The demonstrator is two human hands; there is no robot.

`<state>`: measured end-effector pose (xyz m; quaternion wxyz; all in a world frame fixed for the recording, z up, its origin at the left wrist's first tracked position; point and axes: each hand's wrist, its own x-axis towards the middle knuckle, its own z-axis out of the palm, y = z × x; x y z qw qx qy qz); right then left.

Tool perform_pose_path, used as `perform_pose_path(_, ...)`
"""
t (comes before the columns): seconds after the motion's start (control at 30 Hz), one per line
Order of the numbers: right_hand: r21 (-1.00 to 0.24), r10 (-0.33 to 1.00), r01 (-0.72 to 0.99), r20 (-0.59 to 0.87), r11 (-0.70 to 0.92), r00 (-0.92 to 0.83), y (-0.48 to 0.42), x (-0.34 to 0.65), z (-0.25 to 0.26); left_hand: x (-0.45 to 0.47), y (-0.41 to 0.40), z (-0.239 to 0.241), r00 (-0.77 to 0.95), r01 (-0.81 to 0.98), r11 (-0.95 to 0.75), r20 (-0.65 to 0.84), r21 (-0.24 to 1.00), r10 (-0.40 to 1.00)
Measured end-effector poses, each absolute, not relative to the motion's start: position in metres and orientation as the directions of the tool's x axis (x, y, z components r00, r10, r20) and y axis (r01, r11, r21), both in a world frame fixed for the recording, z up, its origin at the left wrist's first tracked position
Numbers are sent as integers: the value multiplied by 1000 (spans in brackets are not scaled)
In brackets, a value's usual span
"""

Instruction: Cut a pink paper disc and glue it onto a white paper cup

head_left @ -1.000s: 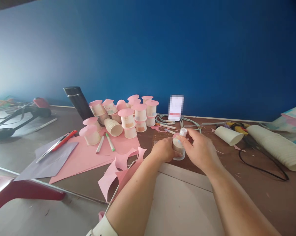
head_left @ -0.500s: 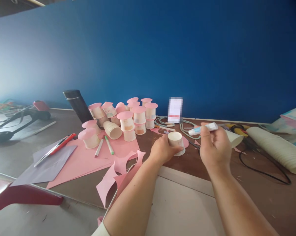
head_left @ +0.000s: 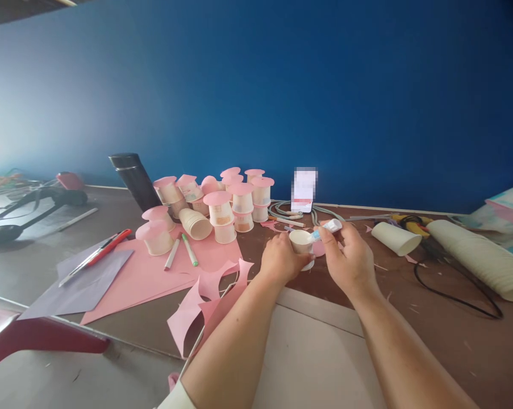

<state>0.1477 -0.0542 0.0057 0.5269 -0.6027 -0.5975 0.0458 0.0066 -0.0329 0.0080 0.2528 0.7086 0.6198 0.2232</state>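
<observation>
My left hand (head_left: 282, 258) is wrapped round a white paper cup (head_left: 301, 240), its open mouth facing up. In my right hand (head_left: 349, 258) is a white and blue glue stick (head_left: 329, 228), pinched between thumb and fingers. The tip of the glue stick touches or overlaps the right side of the cup's rim; I cannot tell which. A pink paper disc (head_left: 319, 249) shows behind the cup, partly hidden. Left of my hands stand several paper cups (head_left: 222, 215) topped with pink paper discs, some stacked in pairs.
Pink sheets (head_left: 154, 278) and a purple sheet (head_left: 77, 289) lie at left, with a red utility knife (head_left: 107, 249) and markers (head_left: 190, 251). A black flask (head_left: 133, 179), a propped phone (head_left: 304, 190) and cables stand behind. Right are a lone cup (head_left: 395, 238) and nested cups (head_left: 478, 258).
My right hand has moved left and slightly down, bringing the glue stick to the cup's rim. The lone cup at right is now uncovered. My left hand stays on its cup.
</observation>
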Motion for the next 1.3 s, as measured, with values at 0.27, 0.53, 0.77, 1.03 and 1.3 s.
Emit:
perform_pose_path(0.27,-651,808,742,520,163,279,-55,145,7,9,-33,8,116,819,-74,-38,569,993)
perform_pose_path(0.53,-667,793,736,509,117,334,-51,150,6,10,-33,4,107,843,-69,-41,533,993)
perform_pose_path(0.77,-694,830,710,462,118,313,-54,148,11,12,-33,2,89,869,-66,-23,491,996)
perform_pose_path(1.03,-664,799,741,496,96,340,-50,152,7,11,-35,6,99,861,-69,-32,504,995)
perform_pose_path(1.3,-752,718,631,545,190,433,-55,149,14,10,-38,13,105,864,-40,-103,501,989)
